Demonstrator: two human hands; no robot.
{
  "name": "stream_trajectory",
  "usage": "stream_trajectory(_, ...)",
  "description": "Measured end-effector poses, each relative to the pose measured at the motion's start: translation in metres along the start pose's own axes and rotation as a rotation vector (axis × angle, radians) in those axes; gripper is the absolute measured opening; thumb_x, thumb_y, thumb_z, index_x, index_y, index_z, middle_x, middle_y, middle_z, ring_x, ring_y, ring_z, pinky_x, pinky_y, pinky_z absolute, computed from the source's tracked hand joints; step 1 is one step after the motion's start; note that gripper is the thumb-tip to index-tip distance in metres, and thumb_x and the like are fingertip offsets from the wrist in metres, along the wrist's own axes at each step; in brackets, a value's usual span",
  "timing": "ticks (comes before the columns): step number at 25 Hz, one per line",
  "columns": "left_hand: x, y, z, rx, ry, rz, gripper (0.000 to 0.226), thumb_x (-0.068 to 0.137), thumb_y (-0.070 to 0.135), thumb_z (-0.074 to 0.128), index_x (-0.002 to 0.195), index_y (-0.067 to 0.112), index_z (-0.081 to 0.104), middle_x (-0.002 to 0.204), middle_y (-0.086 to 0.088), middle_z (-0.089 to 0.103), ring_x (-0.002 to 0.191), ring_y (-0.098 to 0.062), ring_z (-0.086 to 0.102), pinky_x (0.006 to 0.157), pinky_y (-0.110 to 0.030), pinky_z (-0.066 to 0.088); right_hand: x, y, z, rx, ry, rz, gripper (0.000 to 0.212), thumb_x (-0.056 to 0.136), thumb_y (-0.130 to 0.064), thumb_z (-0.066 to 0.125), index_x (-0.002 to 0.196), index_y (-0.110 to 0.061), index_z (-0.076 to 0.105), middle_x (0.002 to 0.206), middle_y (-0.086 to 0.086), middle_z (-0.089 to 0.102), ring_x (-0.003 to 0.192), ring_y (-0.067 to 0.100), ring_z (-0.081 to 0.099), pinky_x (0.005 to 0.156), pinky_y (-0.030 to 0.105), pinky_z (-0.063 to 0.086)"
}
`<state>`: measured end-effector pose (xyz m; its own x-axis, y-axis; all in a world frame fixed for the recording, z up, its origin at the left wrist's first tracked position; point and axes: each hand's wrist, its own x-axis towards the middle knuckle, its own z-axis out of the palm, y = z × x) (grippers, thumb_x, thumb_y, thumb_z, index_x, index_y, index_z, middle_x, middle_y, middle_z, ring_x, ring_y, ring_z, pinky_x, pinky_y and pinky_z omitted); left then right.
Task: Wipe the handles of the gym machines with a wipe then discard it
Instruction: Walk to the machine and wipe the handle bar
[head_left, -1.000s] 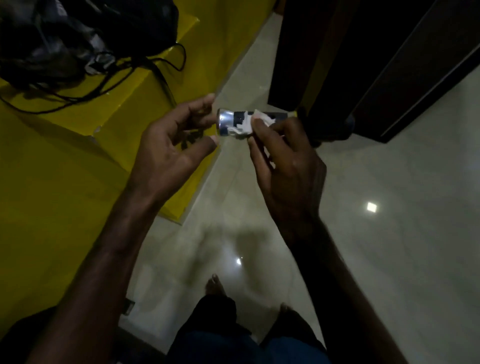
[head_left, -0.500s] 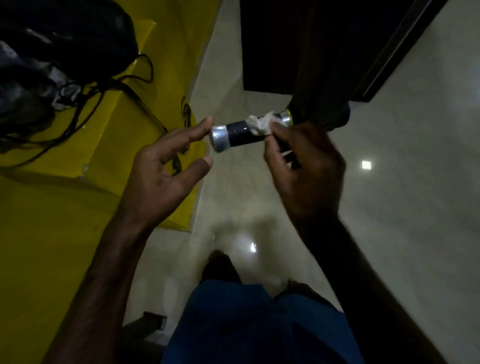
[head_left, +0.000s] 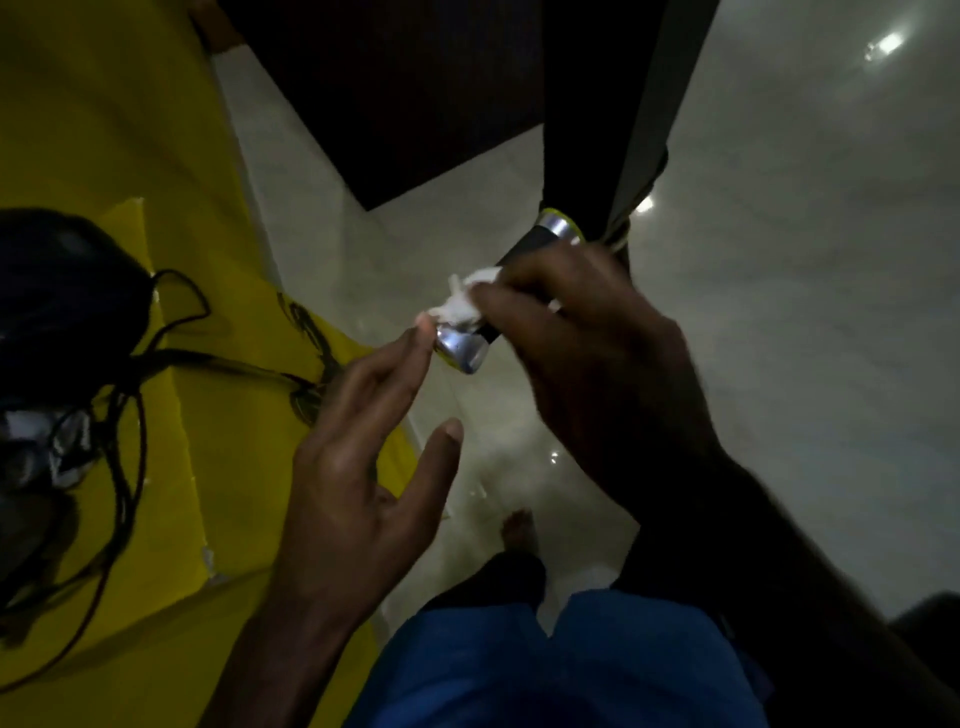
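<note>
Currently, wiping: right hand (head_left: 587, 364) pinches the wipe (head_left: 462, 304) around the handle (head_left: 498, 291); left hand (head_left: 358, 447) spread, empty. Next, sweep the remaining grip.

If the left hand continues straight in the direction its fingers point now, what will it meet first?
Most likely the silver end cap of the machine handle. The left hand has its fingers stretched toward it, one fingertip already about touching; depth is unclear.

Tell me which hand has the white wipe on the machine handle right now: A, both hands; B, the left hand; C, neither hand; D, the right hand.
D: the right hand pinches the white wipe against the handle, while the left hand is spread open with one fingertip by the handle's metal end.
</note>
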<state>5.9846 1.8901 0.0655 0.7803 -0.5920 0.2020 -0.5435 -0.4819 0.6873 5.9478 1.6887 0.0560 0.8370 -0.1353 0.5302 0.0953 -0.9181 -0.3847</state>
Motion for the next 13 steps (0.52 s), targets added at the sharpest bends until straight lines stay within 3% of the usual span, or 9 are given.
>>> stream_trajectory(2, -0.001, -0.005, -0.002, 0.047, -0.026, 0.057, 0.066, 0.1, 0.018, 0.068, 0.16, 0.012, 0.042, 0.153, -0.001, 0.053, 0.14, -0.019, 0.053, 0.107, -0.04, 0.052, 0.011, 0.003, -0.006, -0.1, -0.043, -0.117, 0.022, 0.099, -0.005, 0.058, 0.114, -0.005, 0.074, 0.108, 0.016, 0.068, 0.093, 0.032, 0.062, 0.066, 0.032, 0.047)
stream_trajectory(5, -0.001, -0.007, -0.005, 0.131, -0.049, 0.101, 0.067, 0.102, 0.026, 0.065, 0.163, 0.018, 0.037, 0.158, 0.003, 0.049, 0.143, -0.014, 0.047, 0.107, -0.049, 0.05, 0.026, 0.022, -0.027, -0.235, 0.01, -0.066, 0.024, 0.099, -0.01, 0.057, 0.116, -0.006, 0.074, 0.111, 0.017, 0.068, 0.098, 0.035, 0.063, 0.073, 0.03, 0.035)
stream_trajectory(8, 0.0, -0.009, -0.008, 0.167, -0.051, 0.13, 0.066, 0.103, 0.029, 0.063, 0.163, 0.016, 0.039, 0.157, 0.001, 0.049, 0.141, -0.018, 0.048, 0.107, -0.052, 0.049, 0.022, 0.0, -0.014, -0.271, -0.073, -0.117, 0.026, 0.1, -0.015, 0.054, 0.113, -0.005, 0.074, 0.112, 0.016, 0.068, 0.098, 0.032, 0.062, 0.069, 0.03, 0.029)
stream_trajectory(11, -0.001, -0.012, -0.011, 0.19, -0.073, 0.153, 0.066, 0.103, 0.03, 0.062, 0.163, 0.016, 0.039, 0.154, 0.0, 0.051, 0.135, -0.022, 0.052, 0.099, -0.055, 0.052, 0.023, -0.001, -0.019, -0.204, -0.126, -0.19, 0.031, 0.102, -0.02, 0.047, 0.114, -0.008, 0.073, 0.111, 0.013, 0.066, 0.097, 0.029, 0.06, 0.068, 0.031, 0.03)
stream_trajectory(13, -0.001, -0.013, -0.012, 0.187, -0.077, 0.153, 0.067, 0.103, 0.033, 0.059, 0.164, 0.019, 0.037, 0.152, 0.003, 0.051, 0.132, -0.02, 0.051, 0.094, -0.057, 0.055, 0.015, 0.018, -0.024, -0.157, 0.008, -0.016, 0.027, 0.103, -0.021, 0.054, 0.118, -0.01, 0.072, 0.112, 0.011, 0.066, 0.099, 0.026, 0.06, 0.07, 0.031, 0.039)
